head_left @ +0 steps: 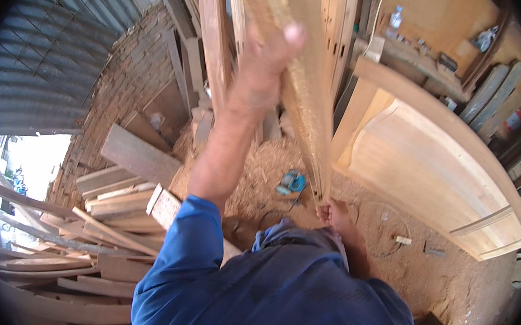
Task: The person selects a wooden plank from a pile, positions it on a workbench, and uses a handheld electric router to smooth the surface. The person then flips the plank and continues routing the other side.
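Note:
A long, light-coloured wooden board (305, 91) stands upright in front of me, blurred, running from the top edge down to near my waist. High on its left edge is my left hand (262, 68), arm raised; its thumb shows and the other fingers are mostly hidden and smeared. Down at the board's narrow lower end, my right hand (335, 213) is closed with the fingers curled against the wood. Beyond the lower end, a teal power tool (292, 183) lies on the sawdust-covered floor.
A panelled wooden door (424, 159) leans at the right. Offcuts and planks (118, 211) are heaped at the left, near a brick wall (115, 79). Tall timbers (213, 32) stand ahead. A plastic bottle (394, 20) is on a ledge at the upper right. Cable crosses the floor.

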The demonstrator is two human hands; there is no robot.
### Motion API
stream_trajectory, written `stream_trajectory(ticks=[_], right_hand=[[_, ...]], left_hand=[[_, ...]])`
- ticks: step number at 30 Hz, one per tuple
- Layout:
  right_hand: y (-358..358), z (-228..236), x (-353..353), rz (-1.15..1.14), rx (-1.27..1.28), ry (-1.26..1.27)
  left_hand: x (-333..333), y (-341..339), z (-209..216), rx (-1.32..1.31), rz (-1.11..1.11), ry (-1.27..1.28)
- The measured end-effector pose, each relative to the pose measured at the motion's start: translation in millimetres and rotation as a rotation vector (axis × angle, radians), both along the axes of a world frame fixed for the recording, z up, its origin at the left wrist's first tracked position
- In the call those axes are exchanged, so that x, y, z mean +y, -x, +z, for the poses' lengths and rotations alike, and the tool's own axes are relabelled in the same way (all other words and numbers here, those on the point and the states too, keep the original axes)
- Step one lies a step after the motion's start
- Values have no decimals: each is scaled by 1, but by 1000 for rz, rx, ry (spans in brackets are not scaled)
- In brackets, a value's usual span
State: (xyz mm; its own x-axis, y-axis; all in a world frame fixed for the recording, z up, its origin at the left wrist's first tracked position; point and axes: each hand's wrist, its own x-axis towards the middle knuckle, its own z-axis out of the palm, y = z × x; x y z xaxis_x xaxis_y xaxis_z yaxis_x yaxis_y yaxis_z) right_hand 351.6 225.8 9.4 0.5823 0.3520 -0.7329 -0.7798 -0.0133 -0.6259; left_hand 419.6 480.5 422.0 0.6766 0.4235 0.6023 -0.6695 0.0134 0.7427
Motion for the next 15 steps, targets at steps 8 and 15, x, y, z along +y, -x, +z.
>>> stream_trajectory(ticks=[8,15], right_hand=[[-61,228,-19,-75,-1369,132],[-94,254,-25,-283,-1597,400]], left_hand=[[-88,-82,0,-125,-460,-141],[-133,-106,3,-129,-470,-420]])
